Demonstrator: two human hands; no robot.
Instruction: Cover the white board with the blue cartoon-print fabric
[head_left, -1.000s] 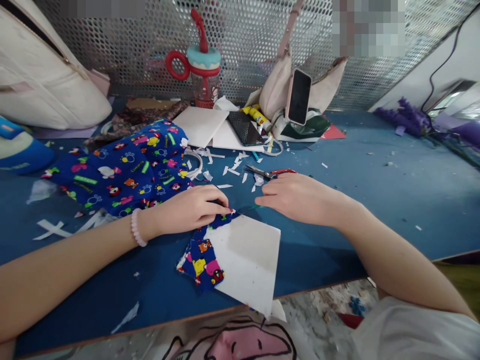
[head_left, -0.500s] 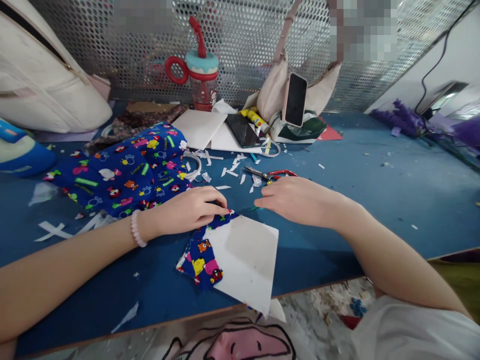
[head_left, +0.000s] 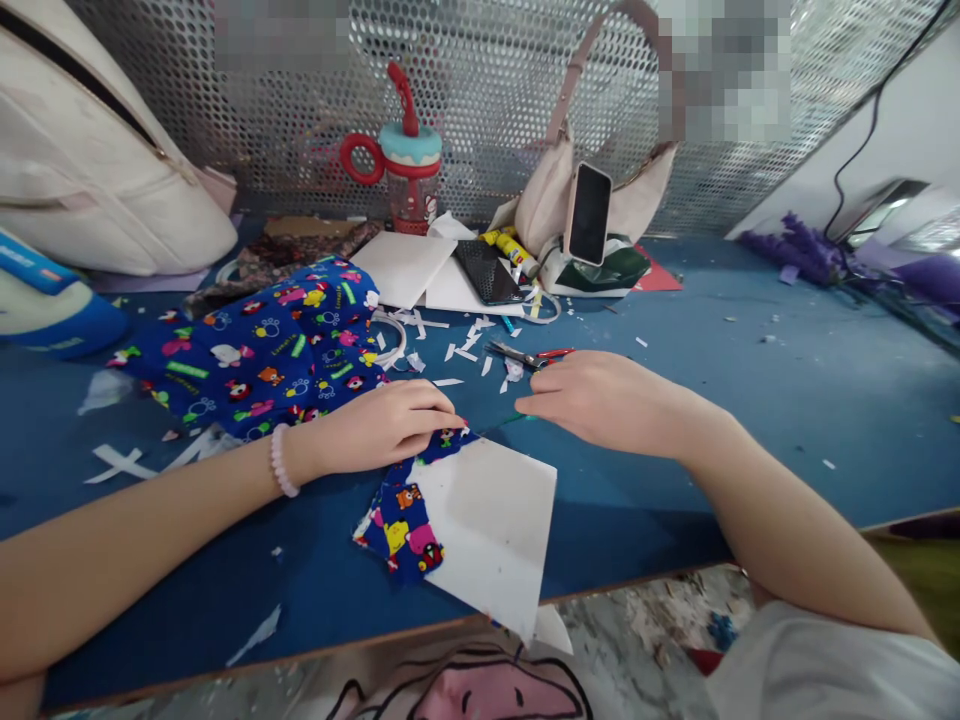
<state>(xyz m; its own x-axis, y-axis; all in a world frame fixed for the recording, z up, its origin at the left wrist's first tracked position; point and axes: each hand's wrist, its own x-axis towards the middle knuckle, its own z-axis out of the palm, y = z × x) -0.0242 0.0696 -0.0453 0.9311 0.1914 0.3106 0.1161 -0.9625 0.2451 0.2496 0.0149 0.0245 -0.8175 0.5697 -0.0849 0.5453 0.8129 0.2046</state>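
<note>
A white card [head_left: 495, 530] lies at the table's front edge, with printed blue cloth [head_left: 405, 530] folded over its left and upper-left edges. My left hand [head_left: 397, 425], wearing a pink bead bracelet [head_left: 280, 460], is closed in a pinch on the cloth at the card's top corner. To the right, my right hand [head_left: 600, 400] is closed, thumb and fingers pressed together. From its fingertips a thin greenish strand [head_left: 511, 417] runs toward that corner; its fine detail is blurred. Red-handled scissors [head_left: 521, 354] lie just behind the right hand, their handles partly hidden.
A larger printed blue cloth [head_left: 262, 350] lies behind my left arm. White paper scraps [head_left: 469, 340] litter the middle. Farther back are white cards [head_left: 405, 265], a dark phone [head_left: 487, 270], a yellow glue tube [head_left: 514, 248], a cup [head_left: 412, 180] and a propped phone [head_left: 589, 213].
The view has shifted slightly, so the background sits lower. Both hands keep nearly the same place and grip; the greenish strand by my right fingers shows a little more clearly.
</note>
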